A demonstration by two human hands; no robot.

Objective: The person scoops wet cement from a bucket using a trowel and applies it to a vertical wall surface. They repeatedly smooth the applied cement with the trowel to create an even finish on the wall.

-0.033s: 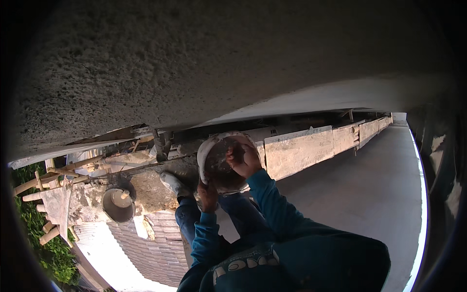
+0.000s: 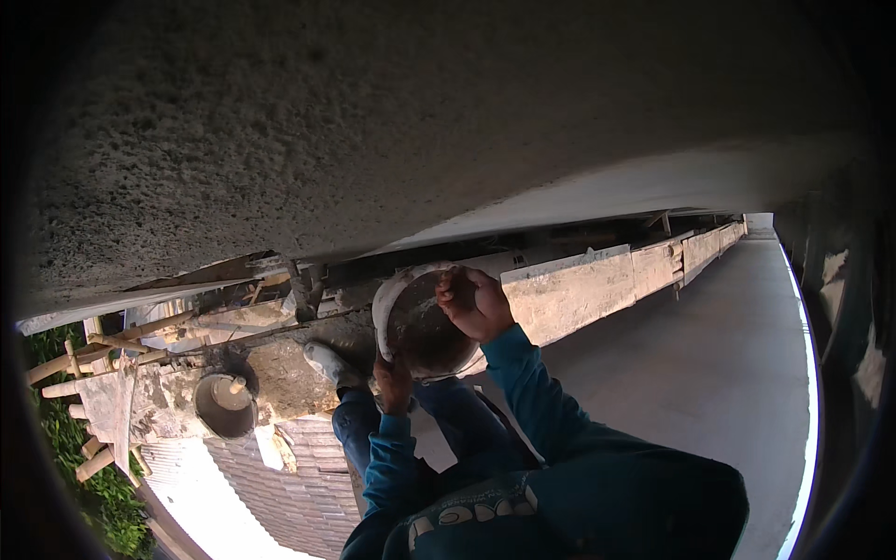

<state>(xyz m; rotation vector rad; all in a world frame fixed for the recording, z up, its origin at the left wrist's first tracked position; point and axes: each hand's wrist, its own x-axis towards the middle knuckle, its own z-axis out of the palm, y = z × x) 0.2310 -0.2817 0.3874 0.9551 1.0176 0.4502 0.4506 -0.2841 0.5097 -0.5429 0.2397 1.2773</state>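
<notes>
A round, open container [image 2: 383,313] with a pale, smeared rim and a dark inside is held up in front of my legs. My left hand [image 2: 393,381] is closed on its near left rim. My right hand [image 2: 481,308] is over the right part of the opening, palm turned up and fingers curled in. Whether anything is inside those fingers is hidden. Left of my shoe [image 2: 329,362] stands a grey bucket [image 2: 224,427], with pale stuff and a light, stubby piece inside.
A rough grey cement surface [image 2: 233,159] spans the upper view. Pale boards [image 2: 569,289] run off to the right beside a smooth grey surface [image 2: 672,345]. At left, bamboo poles [image 2: 61,392] jut from the mortar-stained platform [image 2: 280,369]. Roof tiles [image 2: 280,481] lie below.
My right hand has risen slightly from inside the container toward its far right rim. The container has shifted a little left, with my left hand still on it.
</notes>
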